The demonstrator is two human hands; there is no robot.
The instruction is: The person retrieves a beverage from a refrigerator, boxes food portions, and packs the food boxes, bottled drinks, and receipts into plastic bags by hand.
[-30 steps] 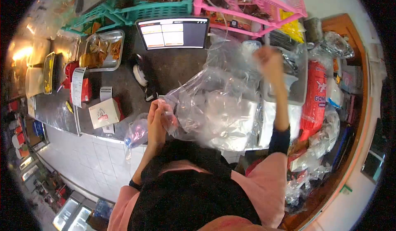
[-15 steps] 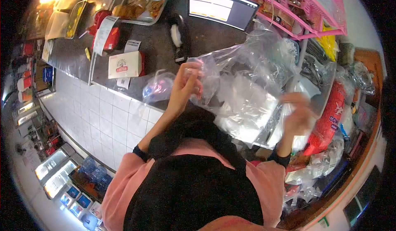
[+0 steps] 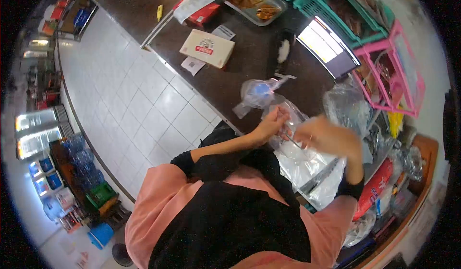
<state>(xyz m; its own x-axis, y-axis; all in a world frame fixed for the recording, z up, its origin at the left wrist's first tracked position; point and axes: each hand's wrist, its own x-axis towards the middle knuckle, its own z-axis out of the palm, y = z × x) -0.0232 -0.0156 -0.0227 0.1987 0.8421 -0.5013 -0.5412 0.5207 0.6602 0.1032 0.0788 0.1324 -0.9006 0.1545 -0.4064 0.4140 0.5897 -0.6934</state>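
Observation:
My left hand (image 3: pixel 272 125) is closed, its fingers pinched on a clear plastic bag (image 3: pixel 294 117) above the counter edge. My right hand (image 3: pixel 329 137) is close beside it on the right, smeared by motion, so its grip is unclear. Under both hands lies a stack of clear plastic bags (image 3: pixel 300 164). Just beyond my left hand, a small knotted plastic bag (image 3: pixel 259 92) with something bluish in it rests on the dark counter (image 3: pixel 230 89).
A white box (image 3: pixel 207 48) and a red box (image 3: pixel 204 15) with a receipt stand further left. Behind are a metal tray of fried food (image 3: pixel 264 0), a lit screen (image 3: pixel 329 46), green baskets (image 3: pixel 331 17) and a pink basket (image 3: pixel 396 72). A red package (image 3: pixel 377 185) lies right.
The view has turned, shifting the counter items rightward. My right hand has come from over the bag stack to beside my left hand, which keeps its hold on the plastic bag.

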